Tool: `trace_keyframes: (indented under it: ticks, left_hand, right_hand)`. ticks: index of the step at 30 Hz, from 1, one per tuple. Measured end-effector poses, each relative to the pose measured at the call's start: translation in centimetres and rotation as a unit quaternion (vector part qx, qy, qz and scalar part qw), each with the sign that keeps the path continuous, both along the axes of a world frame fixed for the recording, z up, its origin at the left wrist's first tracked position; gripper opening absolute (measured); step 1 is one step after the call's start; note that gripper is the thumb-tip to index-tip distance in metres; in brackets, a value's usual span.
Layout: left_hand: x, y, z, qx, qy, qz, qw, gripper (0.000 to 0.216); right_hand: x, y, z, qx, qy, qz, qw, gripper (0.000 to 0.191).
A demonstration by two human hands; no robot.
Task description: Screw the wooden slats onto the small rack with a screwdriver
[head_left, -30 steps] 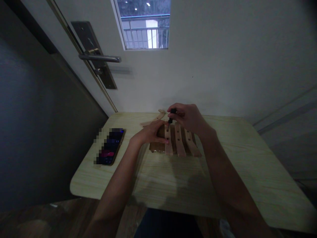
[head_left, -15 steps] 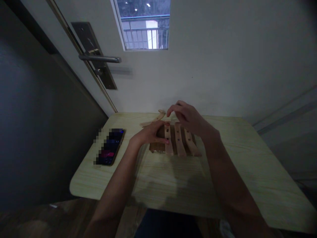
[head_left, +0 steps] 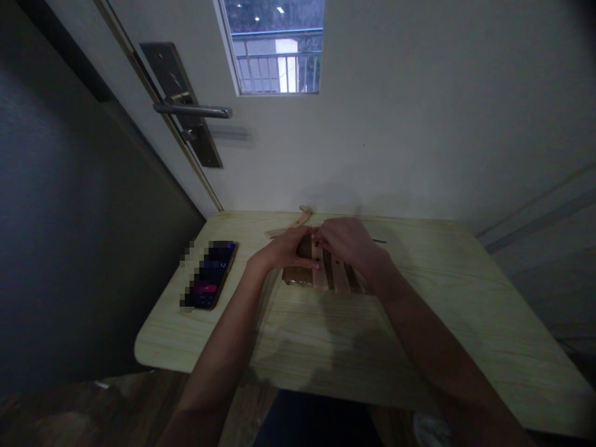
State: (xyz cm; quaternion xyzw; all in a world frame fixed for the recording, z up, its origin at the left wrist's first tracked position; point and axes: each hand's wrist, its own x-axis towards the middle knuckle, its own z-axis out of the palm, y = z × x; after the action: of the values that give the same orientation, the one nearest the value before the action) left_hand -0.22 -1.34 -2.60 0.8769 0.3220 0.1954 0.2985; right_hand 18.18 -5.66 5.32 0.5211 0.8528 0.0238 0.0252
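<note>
A small wooden assembly of light slats across darker rails lies on the pale table. My left hand grips its left end, thumb on the leftmost slat. My right hand lies over the slats with its fingers curled, the tips pinched at the far end of the leftmost slat beside my left fingers. What they pinch is too small and dark to make out. Most of the slats are hidden under my right hand.
Loose wooden strips lie just behind the assembly near the wall. A thin dark tool rests on the table right of my right hand. A lit phone lies at the left. A door with a lever handle stands at the left.
A second ago my right hand held a small black tool over the leftmost slat. It then lifted with spread fingers, and has now dropped onto the slats with the fingers curled.
</note>
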Motion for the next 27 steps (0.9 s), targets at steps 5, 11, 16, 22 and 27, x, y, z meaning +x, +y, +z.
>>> trace_keyframes:
  ticks: [5,11,16,22,27]
  left_hand:
    - [0.0,0.2,-0.3,-0.01,0.002,0.005,1.0,0.078]
    - [0.1,0.1,-0.1,-0.009,-0.004,0.005,1.0,0.077]
    - [0.3,-0.2,0.3,-0.008,-0.003,0.003,1.0,0.071]
    - [0.3,-0.2,0.4,-0.007,0.011,0.009,1.0,0.074]
    - [0.3,-0.2,0.5,-0.008,0.01,0.01,1.0,0.072]
  right_hand:
    - [-0.5,0.3,-0.5,0.025,-0.033,0.033,0.999,0.019]
    - [0.3,0.9,-1.4,0.017,0.04,0.005,0.999,0.018]
    - [2.3,1.4,-1.3,0.081,0.329,0.098,0.936,0.028]
    - [2.6,2.8,-2.7,0.077,0.533,0.115,0.835,0.025]
    - [2.4,3.0,-3.7,0.063,0.542,0.092,0.833,0.032]
